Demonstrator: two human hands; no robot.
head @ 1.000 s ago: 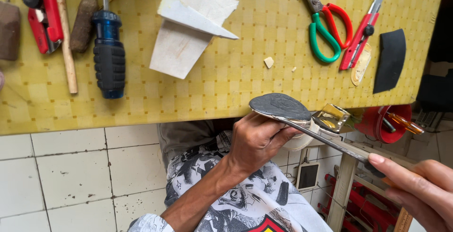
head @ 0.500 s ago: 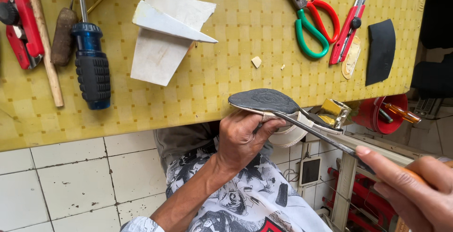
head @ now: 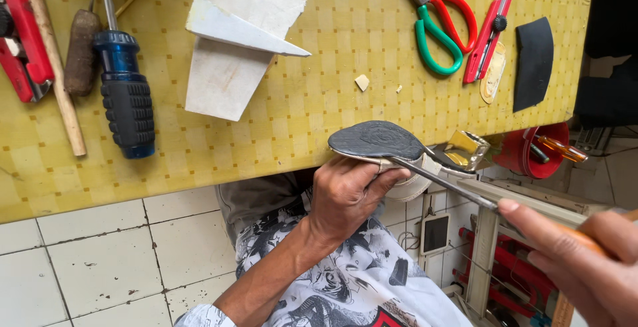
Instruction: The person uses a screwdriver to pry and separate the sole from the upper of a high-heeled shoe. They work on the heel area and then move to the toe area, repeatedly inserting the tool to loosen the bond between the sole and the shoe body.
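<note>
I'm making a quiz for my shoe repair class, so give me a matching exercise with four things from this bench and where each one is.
1 scissors
2 screwdriver
3 shoe sole
4 red bucket

A held in left hand
B below the table's right edge
C left side of table
D top right of table

Pairs: 1-D, 2-C, 3-A, 4-B

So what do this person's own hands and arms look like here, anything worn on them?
Both are bare, with no gloves. The left hand leads into a bare forearm, with a pale patterned cuff showing only at the bottom edge, near the elbow. The right hand is cut off by the frame at the wrist, so any sleeve there cannot be seen. No watch shows; rings cannot be made out.
</note>
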